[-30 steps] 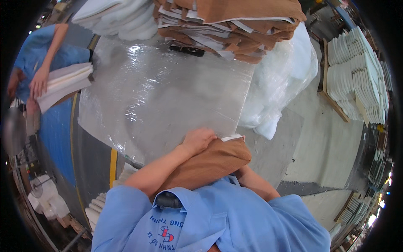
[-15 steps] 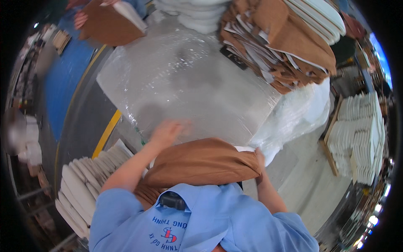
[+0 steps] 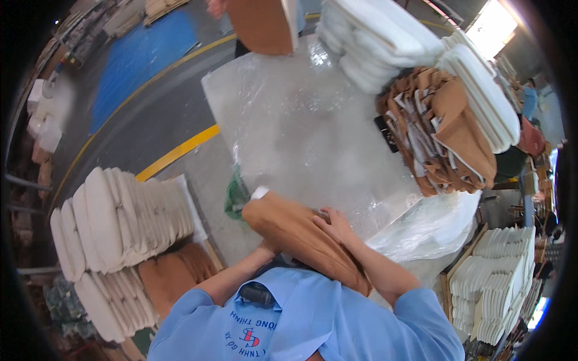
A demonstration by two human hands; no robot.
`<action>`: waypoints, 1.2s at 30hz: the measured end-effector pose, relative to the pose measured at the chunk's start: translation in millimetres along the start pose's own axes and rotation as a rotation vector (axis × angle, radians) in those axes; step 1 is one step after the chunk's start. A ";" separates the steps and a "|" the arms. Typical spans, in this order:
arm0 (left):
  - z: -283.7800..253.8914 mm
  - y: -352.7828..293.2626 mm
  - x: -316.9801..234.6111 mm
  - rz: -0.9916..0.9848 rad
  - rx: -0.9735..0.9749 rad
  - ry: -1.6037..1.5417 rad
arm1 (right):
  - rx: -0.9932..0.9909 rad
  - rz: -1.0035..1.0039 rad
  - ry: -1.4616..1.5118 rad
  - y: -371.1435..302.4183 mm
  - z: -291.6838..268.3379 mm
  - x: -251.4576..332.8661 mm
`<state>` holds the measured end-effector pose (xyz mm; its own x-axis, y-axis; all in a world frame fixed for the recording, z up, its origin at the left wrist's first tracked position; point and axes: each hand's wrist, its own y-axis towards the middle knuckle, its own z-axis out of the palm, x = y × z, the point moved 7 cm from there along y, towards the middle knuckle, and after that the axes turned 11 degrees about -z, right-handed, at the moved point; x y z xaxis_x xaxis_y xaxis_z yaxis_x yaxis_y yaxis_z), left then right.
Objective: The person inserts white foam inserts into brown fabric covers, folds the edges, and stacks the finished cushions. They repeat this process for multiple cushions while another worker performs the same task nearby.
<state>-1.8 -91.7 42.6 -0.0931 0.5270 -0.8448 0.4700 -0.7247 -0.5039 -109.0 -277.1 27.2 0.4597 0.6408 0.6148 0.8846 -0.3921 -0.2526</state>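
A brown fabric-covered cushion (image 3: 295, 231) is held slantwise against my front, over the near edge of the plastic-wrapped table. A bit of white shows at its far left end. My right hand (image 3: 335, 227) lies on the cushion's upper right side, fingers spread over the fabric. At the lower left side, my left hand (image 3: 269, 248) is against the cushion, its fingers hidden under it. On the table's right side sits a heap of brown fabric covers (image 3: 442, 129) with white edges. A dark flat object (image 3: 386, 133) lies beside that heap.
White cushion pads (image 3: 376, 42) are stacked at the table's far side. Across the table a person's hand (image 3: 217, 7) holds another brown piece (image 3: 260, 27). Cream pads (image 3: 114, 222) and brown cushions (image 3: 174, 274) stand at my left. A green bag (image 3: 236, 195) hangs by the table corner.
The cushion has turned from lying crosswise to a slant. My left hand has moved from above the table to its lower left side; my right hand has moved from its right end onto its top.
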 end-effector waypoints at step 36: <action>230.7 123.5 -33.2 -0.935 0.865 0.201 | -1.541 0.577 2.079 -195.7 36.9 -136.5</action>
<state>-143.1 -301.1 -33.2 0.0917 0.9901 -0.1063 -0.4274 -0.0573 -0.9023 -341.9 -263.5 -34.8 -0.8297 -0.2624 0.4927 -0.1942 -0.6919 -0.6954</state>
